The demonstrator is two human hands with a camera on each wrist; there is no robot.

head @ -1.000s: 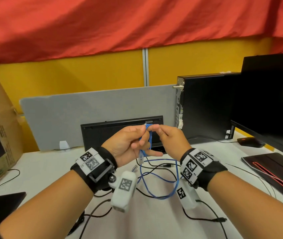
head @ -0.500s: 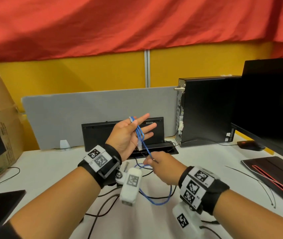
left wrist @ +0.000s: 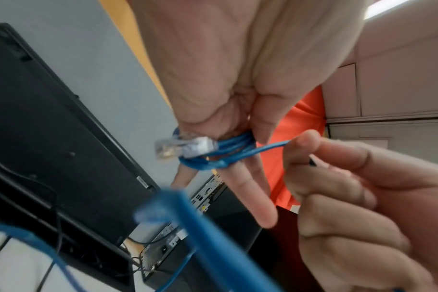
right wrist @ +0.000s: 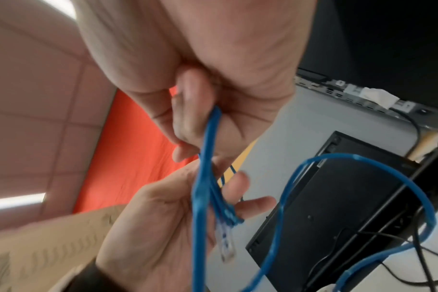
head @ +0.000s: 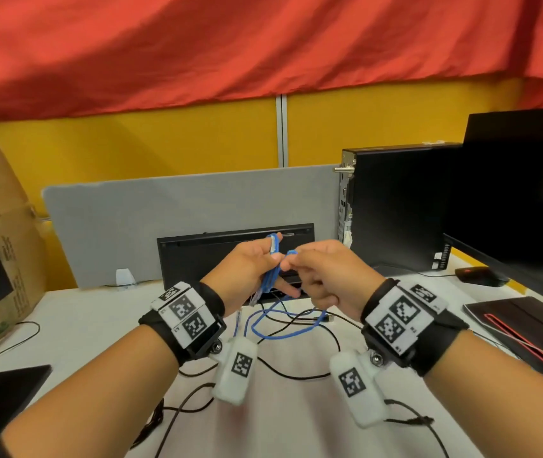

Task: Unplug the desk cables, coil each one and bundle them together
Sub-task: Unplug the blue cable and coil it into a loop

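— Left wrist view first: what up close?
— Blue cable point(left wrist: 225, 154) looped in several turns around the left hand point(left wrist: 228, 79), thumb pressing the turns down, other fingers point(left wrist: 258, 197) stretched out straight. Clear plug point(left wrist: 180, 147) poking out beside the loops.
— And opposite?
— Right hand point(left wrist: 363, 197) curled, thumb and forefinger pinching a strand of the same cable, just beside the left fingertips.
— From the head view?
— Both hands raised above the white desk point(head: 296, 424), nearly touching. Slack of the cable hanging down to the desk, lying among black cables point(head: 300, 375). Second plug point(head: 239, 315) dangling low.
— Farther back?
— Black keyboard point(head: 204, 252) propped upright against a grey partition point(head: 164, 219); black computer tower point(head: 396, 206) to the right, monitor point(head: 521, 180) beside it.
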